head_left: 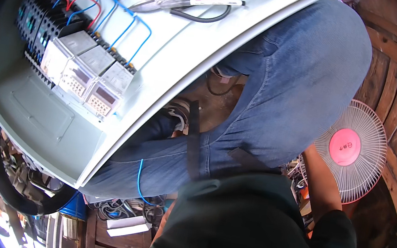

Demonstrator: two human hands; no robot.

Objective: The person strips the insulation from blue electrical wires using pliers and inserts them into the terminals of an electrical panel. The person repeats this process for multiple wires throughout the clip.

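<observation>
Bright daylight, sharp centre, dark warped rim

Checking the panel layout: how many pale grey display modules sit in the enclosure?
3, side by side in a row inside the white enclosure: left module, middle module, right module. Black contactors sit left of them; more may be hidden.

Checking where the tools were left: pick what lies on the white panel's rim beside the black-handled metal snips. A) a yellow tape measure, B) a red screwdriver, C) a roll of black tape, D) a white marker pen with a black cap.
D: a slim white marker pen with a black cap lies across the black-handled metal snips on the rim of the white panel; no tape measure, screwdriver or tape roll shows there.
</observation>
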